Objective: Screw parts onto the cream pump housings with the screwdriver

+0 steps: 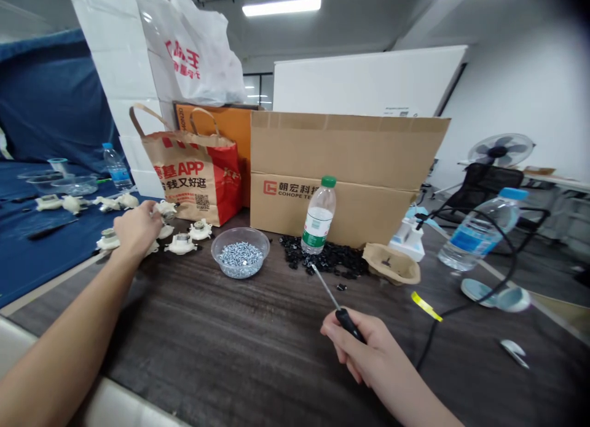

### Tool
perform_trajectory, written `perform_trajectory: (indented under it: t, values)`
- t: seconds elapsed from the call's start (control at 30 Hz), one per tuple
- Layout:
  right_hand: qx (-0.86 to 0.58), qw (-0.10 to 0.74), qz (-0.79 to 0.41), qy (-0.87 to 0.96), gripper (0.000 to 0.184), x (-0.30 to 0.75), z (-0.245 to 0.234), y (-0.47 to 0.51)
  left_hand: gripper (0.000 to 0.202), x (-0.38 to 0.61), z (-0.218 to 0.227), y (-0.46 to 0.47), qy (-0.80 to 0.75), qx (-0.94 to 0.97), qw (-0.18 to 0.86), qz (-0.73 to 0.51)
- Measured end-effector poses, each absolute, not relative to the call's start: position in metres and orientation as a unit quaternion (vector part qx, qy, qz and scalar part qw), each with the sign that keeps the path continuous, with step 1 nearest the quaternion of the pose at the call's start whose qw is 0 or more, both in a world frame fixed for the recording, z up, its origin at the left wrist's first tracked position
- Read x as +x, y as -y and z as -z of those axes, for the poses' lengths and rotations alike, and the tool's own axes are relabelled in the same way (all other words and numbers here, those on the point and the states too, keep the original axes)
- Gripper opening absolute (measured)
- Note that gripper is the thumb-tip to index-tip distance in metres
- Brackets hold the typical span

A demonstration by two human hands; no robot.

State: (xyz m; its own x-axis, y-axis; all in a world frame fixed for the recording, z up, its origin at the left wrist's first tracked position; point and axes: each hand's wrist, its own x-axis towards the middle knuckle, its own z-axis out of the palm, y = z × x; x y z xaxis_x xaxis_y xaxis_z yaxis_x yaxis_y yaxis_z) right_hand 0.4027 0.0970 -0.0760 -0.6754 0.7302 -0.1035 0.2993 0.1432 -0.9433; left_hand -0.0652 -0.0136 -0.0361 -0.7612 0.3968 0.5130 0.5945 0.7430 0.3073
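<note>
My right hand is closed around the black handle of a screwdriver, whose thin metal shaft points up and left toward a pile of small black parts. My left hand reaches out to the far left. It rests among several white plastic parts on the dark wooden table, with its fingers curled over one of them. A clear bowl of silver screws stands between the two hands. The left fingertips are hidden behind the back of the hand.
A green-capped water bottle stands before a cardboard box. A red and brown paper bag sits beside the box. A blue-capped bottle, a black cable, a yellow tag and a brown paper tray lie at the right.
</note>
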Motion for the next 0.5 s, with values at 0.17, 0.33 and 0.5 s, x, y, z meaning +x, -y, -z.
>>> perform_trajectory:
  t: [0.17,0.33,0.5]
  values:
    - [-0.342,0.196,-0.541,0.743,0.029,0.404,0.072,-0.093,0.051,-0.062,0.033,0.016,0.886,-0.276,0.266,0.262]
    - [-0.345,0.208,-0.542,0.738,0.027,0.405,0.071,-0.093,0.039,-0.032,0.024,0.003,0.820,-0.373,0.318,0.297]
    - [-0.357,0.222,-0.548,0.724,0.029,0.406,0.067,-0.099,0.027,0.030,0.026,-0.019,0.722,-0.499,0.330,0.347]
